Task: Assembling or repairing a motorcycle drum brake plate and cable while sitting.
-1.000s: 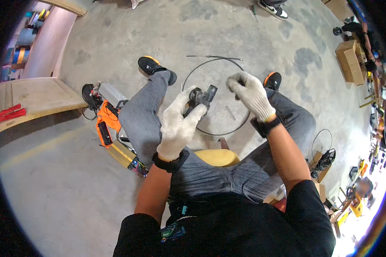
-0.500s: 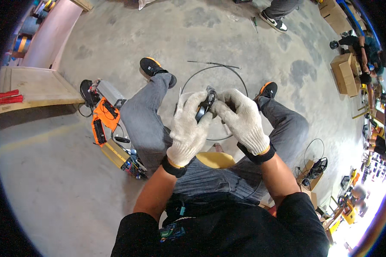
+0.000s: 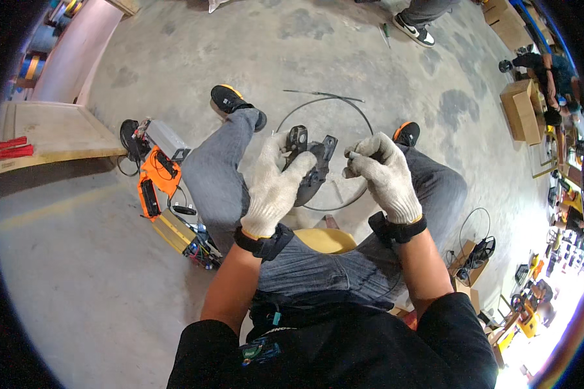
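My left hand (image 3: 269, 191), in a white knit glove, grips a black moulded part (image 3: 315, 170) with lugs, held up between my knees. A short gap to its right, my gloved right hand (image 3: 386, 181) has thumb and fingers pinched round a small dark piece (image 3: 351, 154), too small to make out. Beyond both hands a thin black cable (image 3: 368, 123) lies looped on the concrete floor, partly hidden by my hands. Under me is a yellow seat (image 3: 324, 241).
An orange-and-black assembly with wiring (image 3: 159, 178) lies left of my leg, beside a low wooden surface (image 3: 65, 139) bearing red items. Another person's shoe (image 3: 414, 31) and a screwdriver (image 3: 384, 35) are ahead. Cardboard boxes (image 3: 522, 117), other people and clutter line the right.
My hands came together over the black part, then parted: the right has moved away to the right with its fingers pinched, and the part in my left is turned to show more.
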Demonstrator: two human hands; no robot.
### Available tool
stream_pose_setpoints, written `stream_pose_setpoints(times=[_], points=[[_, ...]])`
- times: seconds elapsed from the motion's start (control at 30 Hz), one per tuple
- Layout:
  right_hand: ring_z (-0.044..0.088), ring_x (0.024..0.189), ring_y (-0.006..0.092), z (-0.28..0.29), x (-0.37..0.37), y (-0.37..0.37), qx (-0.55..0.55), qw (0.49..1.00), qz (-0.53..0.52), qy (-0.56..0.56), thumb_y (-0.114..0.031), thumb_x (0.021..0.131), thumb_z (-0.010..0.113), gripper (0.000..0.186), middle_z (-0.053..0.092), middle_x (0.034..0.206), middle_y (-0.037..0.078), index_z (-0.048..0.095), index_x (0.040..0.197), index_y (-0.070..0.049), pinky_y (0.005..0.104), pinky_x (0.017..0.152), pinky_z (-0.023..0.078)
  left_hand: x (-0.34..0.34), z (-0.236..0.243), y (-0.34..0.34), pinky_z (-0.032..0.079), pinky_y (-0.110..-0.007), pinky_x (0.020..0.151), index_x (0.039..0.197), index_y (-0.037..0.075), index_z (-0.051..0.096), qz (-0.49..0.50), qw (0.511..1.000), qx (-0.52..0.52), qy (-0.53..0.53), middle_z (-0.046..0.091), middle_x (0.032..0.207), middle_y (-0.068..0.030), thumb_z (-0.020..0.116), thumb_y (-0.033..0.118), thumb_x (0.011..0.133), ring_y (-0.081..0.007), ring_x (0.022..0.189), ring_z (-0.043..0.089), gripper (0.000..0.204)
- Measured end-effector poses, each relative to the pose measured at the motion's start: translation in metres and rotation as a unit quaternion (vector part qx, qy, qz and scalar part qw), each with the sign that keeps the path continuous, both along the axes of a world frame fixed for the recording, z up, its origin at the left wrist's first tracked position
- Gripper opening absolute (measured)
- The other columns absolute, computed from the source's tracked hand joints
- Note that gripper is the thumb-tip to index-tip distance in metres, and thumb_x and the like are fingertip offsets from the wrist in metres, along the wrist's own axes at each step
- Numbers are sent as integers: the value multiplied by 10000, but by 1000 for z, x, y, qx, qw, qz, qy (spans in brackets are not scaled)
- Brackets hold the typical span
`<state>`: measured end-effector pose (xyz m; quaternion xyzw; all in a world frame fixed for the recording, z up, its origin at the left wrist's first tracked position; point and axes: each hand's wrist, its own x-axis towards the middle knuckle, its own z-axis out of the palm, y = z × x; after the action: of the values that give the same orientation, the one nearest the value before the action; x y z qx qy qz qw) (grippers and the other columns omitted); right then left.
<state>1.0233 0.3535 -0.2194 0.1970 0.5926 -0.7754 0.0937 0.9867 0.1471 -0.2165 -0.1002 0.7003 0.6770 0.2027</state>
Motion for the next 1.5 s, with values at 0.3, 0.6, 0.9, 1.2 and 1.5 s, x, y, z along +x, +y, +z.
stream_pose_setpoints(times=[0.3,0.6,0.9,1.2,1.5], points=[[688,846,189,-28,-1,26,-28,999,-41,15,-41,882,698,188,675,994,99,597,1035,-1,330,804,572,-8,-40,-16,489,-302,956,1330,1,603,-7,999,-6,-40,665,1158,-78,681,146,970,-163,1058,612,396],[601,784,158,-34,-9,46,-73,995,-67,-15,-1,880,646,126,626,940,73,580,977,-46,335,717,574,-15,-72,-23,526,-331,950,1268,-7,612,83,974,184,-99,658,1169,-92,615,126,1030,-183,1058,647,272],[606,779,147,-30,-38,92,35,997,-54,-30,-82,879,656,137,631,903,58,602,991,-25,304,715,553,-52,-104,-3,571,-349,912,1209,-47,615,68,986,101,-114,692,1091,-118,580,113,1033,-205,985,690,240],[621,726,153,-63,-56,117,91,990,-46,-101,-81,898,641,108,615,845,66,586,944,-1,307,708,559,-93,-205,45,550,-385,881,1111,-87,659,-125,959,-233,-106,722,1076,-214,693,233,906,-253,984,710,381],[560,756,134,-54,-71,81,161,979,38,-119,34,907,584,58,590,863,52,546,917,-9,271,713,477,-86,-329,104,536,-391,992,1165,-3,723,-187,917,-253,-247,734,1160,-239,743,306,742,-360,1118,698,524]])
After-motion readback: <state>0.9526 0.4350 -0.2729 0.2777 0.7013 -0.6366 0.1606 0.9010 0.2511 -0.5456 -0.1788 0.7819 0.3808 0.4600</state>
